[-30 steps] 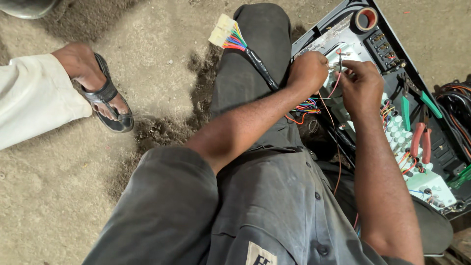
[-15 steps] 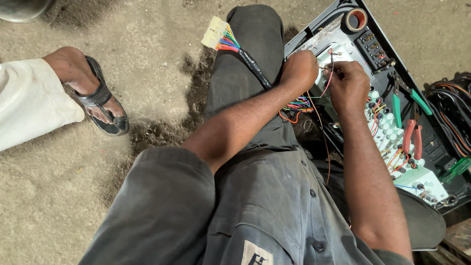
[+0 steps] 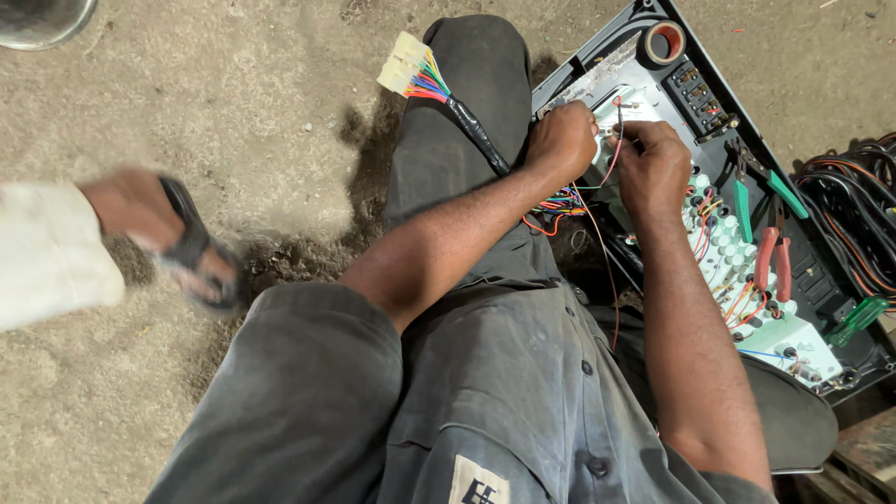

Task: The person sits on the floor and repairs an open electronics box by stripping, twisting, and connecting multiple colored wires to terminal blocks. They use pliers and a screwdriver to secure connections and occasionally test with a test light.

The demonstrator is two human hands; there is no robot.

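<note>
Shifted a little since half a second ago: both hands now lower and closer together over the open black case (image 3: pixel 845 369), with the sandalled foot (image 3: pixel 191 247) of another person at the far left blurred, so in motion, and nearer the grey trouser leg than before. Left hand (image 3: pixel 560 140) curled into a loose fist, fingers (image 3: pixel 581 117) pressed together on a thin red wire (image 3: pixel 613 154) and on the pale part just under them. Right hand (image 3: pixel 653 168) bent at the knuckles right beside it, fingers (image 3: pixel 644 140) closed down on the same spot; what exactly sits pinched beneath cannot be told, hidden by the knuckles. Just below the left fingers, a bunch of coloured wires (image 3: pixel 560 201) spilling toward the lap; running away from them up over the knee, a black-wrapped cable (image 3: pixel 476 135) ending in a cream plug connector (image 3: pixel 403 63) with rainbow leads. Past the right fingers, along the case: a white circuit board (image 3: pixel 737 271) crowded with small round parts, red-handled pliers (image 3: pixel 773 261), green-handled cutters (image 3: pixel 763 196), a green-handled screwdriver (image 3: pixel 859 317), and farther up a roll of tape (image 3: pixel 665 42). Black cables (image 3: pixel 859 205) coiled beyond the case edge. Sandy floor (image 3: pixel 233 121) beneath everything. Judging by the tighter, steadier hand position, fine wire work at the top end of the board in hand, with the grip settled and neither tool picked up.
</note>
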